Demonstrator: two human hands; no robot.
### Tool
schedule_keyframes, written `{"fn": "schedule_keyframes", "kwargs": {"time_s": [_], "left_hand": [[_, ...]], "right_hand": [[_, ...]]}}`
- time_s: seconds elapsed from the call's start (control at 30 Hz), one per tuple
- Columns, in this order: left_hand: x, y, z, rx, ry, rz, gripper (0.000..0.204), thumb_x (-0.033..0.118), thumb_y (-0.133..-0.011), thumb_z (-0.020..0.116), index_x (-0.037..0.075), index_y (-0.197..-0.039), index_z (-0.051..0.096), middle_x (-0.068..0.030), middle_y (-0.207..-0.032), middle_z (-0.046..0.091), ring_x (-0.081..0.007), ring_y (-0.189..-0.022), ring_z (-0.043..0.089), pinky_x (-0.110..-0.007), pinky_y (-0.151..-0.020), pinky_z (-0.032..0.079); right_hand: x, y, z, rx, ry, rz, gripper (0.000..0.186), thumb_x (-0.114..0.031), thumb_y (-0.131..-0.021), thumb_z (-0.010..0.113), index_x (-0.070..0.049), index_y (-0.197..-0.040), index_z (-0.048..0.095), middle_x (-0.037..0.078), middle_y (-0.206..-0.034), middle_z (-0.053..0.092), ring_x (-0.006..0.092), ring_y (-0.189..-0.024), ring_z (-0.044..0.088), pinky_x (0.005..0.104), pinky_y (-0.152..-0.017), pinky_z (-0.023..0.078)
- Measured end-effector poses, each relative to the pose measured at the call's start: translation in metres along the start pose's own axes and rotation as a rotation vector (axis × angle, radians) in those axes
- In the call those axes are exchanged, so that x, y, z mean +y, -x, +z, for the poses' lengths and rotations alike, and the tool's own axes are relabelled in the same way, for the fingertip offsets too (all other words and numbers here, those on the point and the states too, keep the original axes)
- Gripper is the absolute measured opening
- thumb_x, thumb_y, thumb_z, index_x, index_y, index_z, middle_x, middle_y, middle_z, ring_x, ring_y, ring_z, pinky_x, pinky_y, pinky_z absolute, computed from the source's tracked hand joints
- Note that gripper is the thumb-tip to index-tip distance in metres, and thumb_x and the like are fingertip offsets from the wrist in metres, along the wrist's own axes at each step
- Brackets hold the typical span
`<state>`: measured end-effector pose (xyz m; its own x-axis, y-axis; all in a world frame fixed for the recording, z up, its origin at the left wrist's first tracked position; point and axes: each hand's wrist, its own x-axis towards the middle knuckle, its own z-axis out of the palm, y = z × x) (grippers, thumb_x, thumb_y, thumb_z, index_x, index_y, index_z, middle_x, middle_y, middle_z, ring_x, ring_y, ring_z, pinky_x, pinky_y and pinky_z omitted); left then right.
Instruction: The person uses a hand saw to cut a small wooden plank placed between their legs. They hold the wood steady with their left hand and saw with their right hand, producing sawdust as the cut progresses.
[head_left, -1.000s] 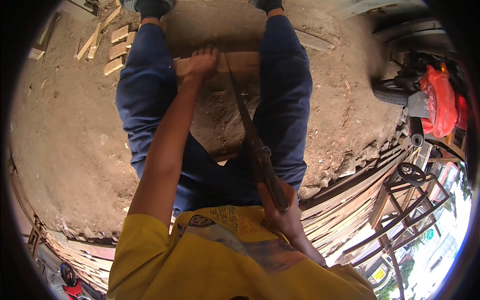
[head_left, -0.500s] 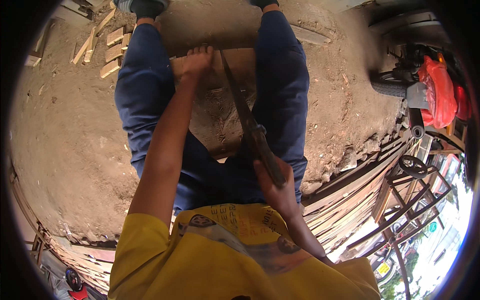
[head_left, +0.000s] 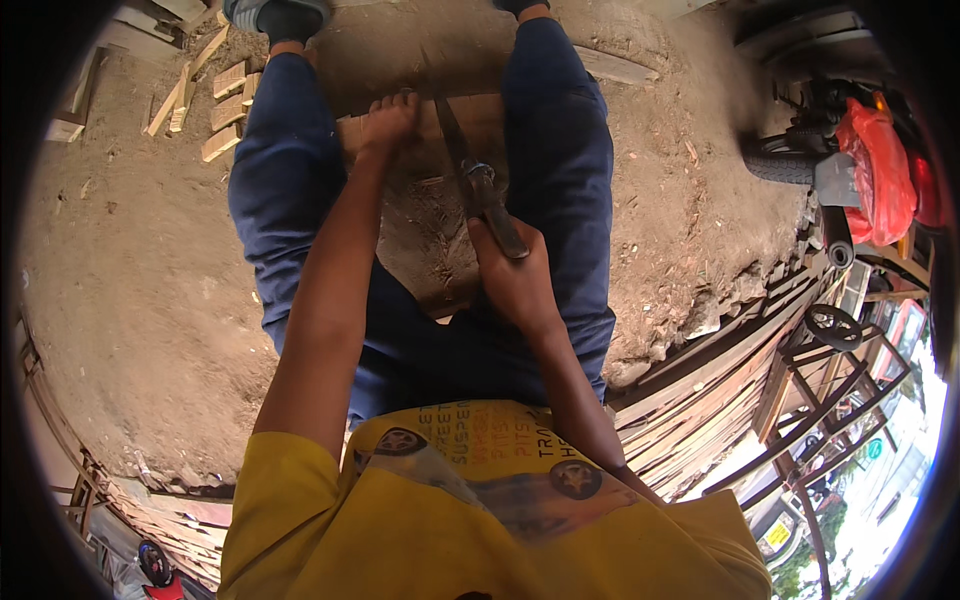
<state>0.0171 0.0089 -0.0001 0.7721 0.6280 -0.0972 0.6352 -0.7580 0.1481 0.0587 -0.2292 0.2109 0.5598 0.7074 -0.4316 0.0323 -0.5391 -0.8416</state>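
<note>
Across the gap between my trousered legs lies a wooden board [head_left: 482, 122]. My left hand [head_left: 388, 123] is closed on it, fingers bent over its top, just left of a hand saw [head_left: 452, 135]. The long dark blade crosses the board and reaches beyond its far edge. My right hand [head_left: 515, 270] is closed round the saw's handle, between my thighs.
Short cut blocks [head_left: 225, 113] and thin offcuts [head_left: 182, 100] lie beyond my left leg, a plank [head_left: 610, 64] beyond my right. At right stand a vehicle with a red plastic bag [head_left: 875, 170], stacked lumber [head_left: 700, 390] and a metal frame [head_left: 830, 400].
My right hand and the saw have moved forward, away from my body, so more blade extends past the board. My left hand remains on the board. The view has shifted slightly.
</note>
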Motion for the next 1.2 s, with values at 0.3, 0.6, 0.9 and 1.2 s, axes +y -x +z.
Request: {"fn": "schedule_keyframes", "kwargs": {"time_s": [0.3,0.6,0.9,1.2], "left_hand": [[0.007,0.002,-0.01,-0.084,0.053,-0.025,0.079,0.03,-0.062,0.08,0.004,-0.127,0.042,-0.018,-0.118,0.056,-0.0333,-0.113,0.055,-0.045,-0.097,0.042],[0.008,0.004,-0.008,-0.025,0.018,-0.018,0.069,0.026,-0.062,0.079,0.004,-0.118,0.046,-0.017,-0.115,0.057,-0.0325,-0.11,0.055,-0.043,-0.094,0.043],[0.0,-0.001,-0.002,0.011,-0.022,-0.011,0.066,0.029,-0.064,0.08,0.004,-0.115,0.046,-0.0166,-0.111,0.058,-0.032,-0.107,0.057,-0.043,-0.09,0.046],[0.0,0.0,0.013,0.074,-0.014,0.001,0.061,0.028,-0.066,0.078,0.005,-0.113,0.046,-0.0169,-0.111,0.057,-0.0328,-0.107,0.057,-0.043,-0.091,0.045]], "right_hand": [[-0.008,0.045,-0.02,0.008,0.03,0.028,0.021,-0.017,-0.092,0.059,0.003,-0.087,0.061,-0.004,-0.06,0.048,0.0025,-0.059,0.043,0.0241,-0.05,0.034],[0.0,0.088,-0.026,0.038,0.024,-0.033,0.017,-0.014,-0.092,0.061,0.002,-0.085,0.059,-0.004,-0.06,0.048,0.0021,-0.059,0.041,0.0248,-0.049,0.034],[-0.016,0.078,-0.021,0.042,-0.004,0.0,0.022,-0.017,-0.093,0.059,0.002,-0.082,0.058,-0.003,-0.06,0.049,0.0026,-0.059,0.042,0.0253,-0.049,0.034],[0.004,0.016,-0.003,0.013,0.001,0.023,0.024,-0.018,-0.092,0.059,0.002,-0.079,0.058,-0.002,-0.06,0.049,0.0032,-0.057,0.042,0.0257,-0.049,0.035]]}}
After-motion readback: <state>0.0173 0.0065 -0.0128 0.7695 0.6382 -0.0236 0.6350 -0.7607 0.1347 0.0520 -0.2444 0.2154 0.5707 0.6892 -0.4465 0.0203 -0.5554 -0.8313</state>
